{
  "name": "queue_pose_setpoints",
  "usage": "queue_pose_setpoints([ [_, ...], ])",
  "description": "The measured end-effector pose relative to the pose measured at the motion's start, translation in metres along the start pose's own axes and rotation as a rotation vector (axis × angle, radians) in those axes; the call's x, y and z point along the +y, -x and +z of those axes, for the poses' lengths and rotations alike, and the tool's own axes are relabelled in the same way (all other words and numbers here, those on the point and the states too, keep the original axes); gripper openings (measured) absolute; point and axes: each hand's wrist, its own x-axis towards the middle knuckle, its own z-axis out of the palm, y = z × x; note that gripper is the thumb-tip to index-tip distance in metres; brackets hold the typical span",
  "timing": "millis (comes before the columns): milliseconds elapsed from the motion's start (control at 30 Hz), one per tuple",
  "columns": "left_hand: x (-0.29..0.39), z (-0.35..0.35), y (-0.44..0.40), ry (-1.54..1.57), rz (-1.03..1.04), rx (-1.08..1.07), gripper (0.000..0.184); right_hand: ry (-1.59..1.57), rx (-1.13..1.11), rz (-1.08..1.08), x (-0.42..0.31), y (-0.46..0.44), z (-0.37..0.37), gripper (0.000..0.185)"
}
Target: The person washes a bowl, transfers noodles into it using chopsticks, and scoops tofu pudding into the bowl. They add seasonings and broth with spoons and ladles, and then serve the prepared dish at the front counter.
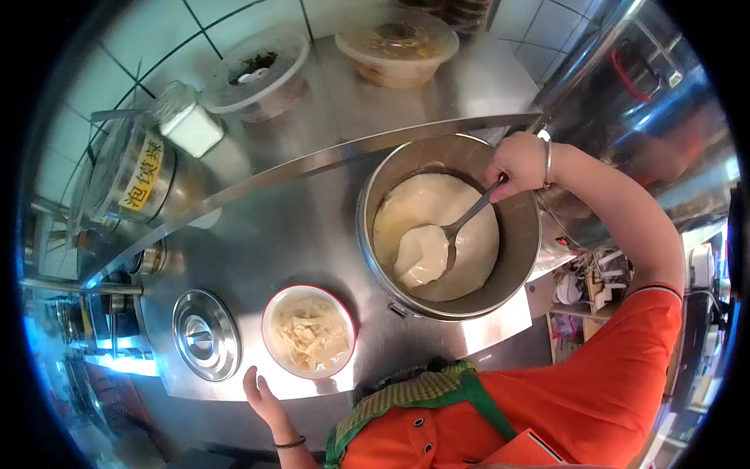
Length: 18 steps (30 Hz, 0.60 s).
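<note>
My right hand (517,166) is wrapped round the handle of a metal ladle (474,211) over a deep steel pot (533,234). A smooth, cream-white mass that looks like soft tofu (476,262) fills the lower part of the pot. In the ladle's bowl lies a rounded white scoop (422,254) of the same stuff. To the left of the pot stands a red-rimmed white bowl (349,352) holding pale, flat pieces in some liquid (311,332). Just below left of that bowl, my left hand (266,396) hovers with fingers apart, holding nothing.
A round steel lid (206,336) lies left of the bowl. Along the back, a raised steel shelf (320,160) carries two plastic tubs (258,74) (397,47), a jar of white powder (191,129) and a yellow-labelled container (144,176). A large shiny steel cylinder (664,109) rises at the right.
</note>
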Motion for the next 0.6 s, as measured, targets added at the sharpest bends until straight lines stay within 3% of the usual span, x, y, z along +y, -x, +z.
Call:
queue_pose_setpoints([
  [300, -0.011, 0.003, -0.018, 0.053, 0.026, -0.049, 0.028, -0.118, 0.205, 0.060, -0.011, 0.045, -0.029, 0.031],
  [600, -0.028, 0.009, -0.045, 0.152, 0.107, -0.206, 0.026, -0.100, 0.334, 0.210, -0.091, 0.084, -0.085, 0.032],
])
